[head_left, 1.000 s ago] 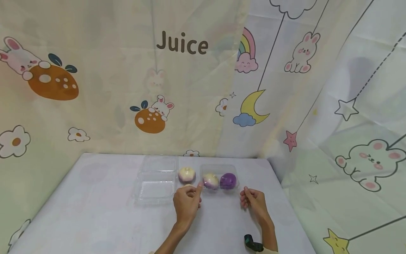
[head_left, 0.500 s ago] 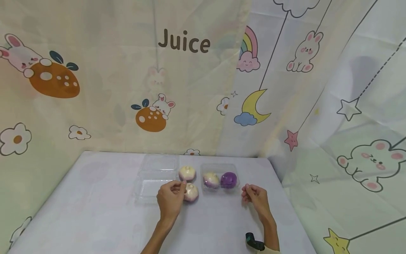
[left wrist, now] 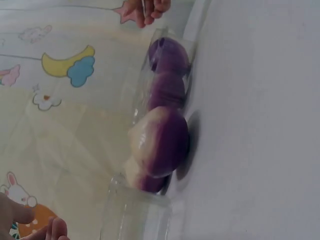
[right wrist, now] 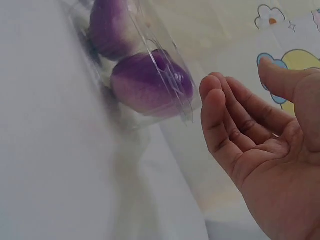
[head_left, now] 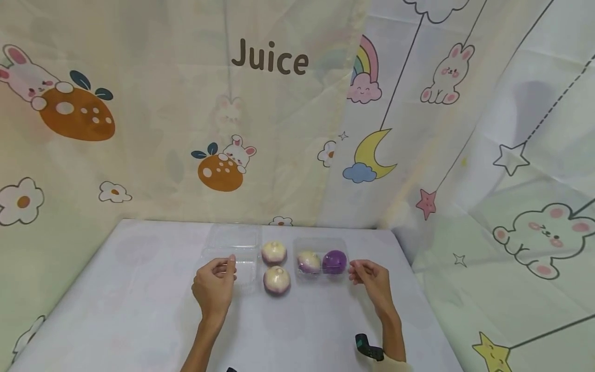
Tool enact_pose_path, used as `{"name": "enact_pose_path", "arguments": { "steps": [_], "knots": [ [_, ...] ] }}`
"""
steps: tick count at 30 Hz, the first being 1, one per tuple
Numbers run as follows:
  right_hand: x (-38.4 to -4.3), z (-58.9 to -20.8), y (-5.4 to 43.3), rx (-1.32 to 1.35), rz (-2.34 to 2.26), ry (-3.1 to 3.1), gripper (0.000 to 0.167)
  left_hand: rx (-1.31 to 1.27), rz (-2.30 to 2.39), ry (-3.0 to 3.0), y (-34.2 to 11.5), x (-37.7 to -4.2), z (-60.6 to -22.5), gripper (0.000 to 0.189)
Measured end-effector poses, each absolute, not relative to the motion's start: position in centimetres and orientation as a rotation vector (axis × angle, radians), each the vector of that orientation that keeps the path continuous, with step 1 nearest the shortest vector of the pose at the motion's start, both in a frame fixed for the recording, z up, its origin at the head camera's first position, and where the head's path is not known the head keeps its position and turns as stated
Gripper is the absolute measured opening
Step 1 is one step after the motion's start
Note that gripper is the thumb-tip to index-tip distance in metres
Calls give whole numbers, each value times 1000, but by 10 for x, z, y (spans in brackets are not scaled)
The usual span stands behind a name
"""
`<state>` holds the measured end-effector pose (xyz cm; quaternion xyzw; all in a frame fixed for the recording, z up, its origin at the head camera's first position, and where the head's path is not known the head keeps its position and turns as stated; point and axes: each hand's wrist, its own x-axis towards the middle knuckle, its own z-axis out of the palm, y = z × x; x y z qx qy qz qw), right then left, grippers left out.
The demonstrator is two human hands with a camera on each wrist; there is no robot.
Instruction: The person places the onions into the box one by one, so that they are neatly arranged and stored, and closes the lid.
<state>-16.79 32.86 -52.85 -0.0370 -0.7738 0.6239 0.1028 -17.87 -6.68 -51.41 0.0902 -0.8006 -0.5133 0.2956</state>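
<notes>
Nearest me on the head feed, a dark device point(head_left: 369, 348) sits at the person's right wrist, just above a pale sleeve point(head_left: 392, 366). Beyond them I have both hands over the white surface point(head_left: 297, 330), well apart from each other.

The left hand point(head_left: 214, 289) is loosely curled and holds nothing; it covers the near left part of the left box point(head_left: 246, 279), and my left wrist feed shows a gap between its visible fingers and the box. The right hand point(head_left: 373, 284) is just beside the right end of the right box point(head_left: 321, 243). On my right wrist feed its fingers are softly bent and grip nothing, the thumb standing apart from them, with a narrow gap to the clear plastic.

Between the two boxes I see the near bulb point(head_left: 277, 280), cream above and purple below, resting on the surface. The left box is clear, with its lid laid back flat behind it. The right box, also clear, carries a pale bulb point(head_left: 309, 263) at left and a purple bulb point(head_left: 334, 262) at right, side by side. Just behind the near bulb rests the far bulb point(head_left: 274, 253), cream on top too.

Farthest off hangs a curtain point(head_left: 162, 129), printed with rabbits, flowers and "Juice".
</notes>
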Motion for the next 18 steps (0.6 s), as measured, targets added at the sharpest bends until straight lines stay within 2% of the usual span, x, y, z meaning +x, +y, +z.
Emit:
{"name": "enact_pose_path", "arguments": {
  "steps": [8,18],
  "knots": [
    [-171,-527,315,-8,1826,-2227,33,462,-1188,-2095,-100,-178,-517,22],
    [-176,-524,298,22,1867,-2193,33,652,-1172,-2155,-125,-175,-530,26]
  ]
}}
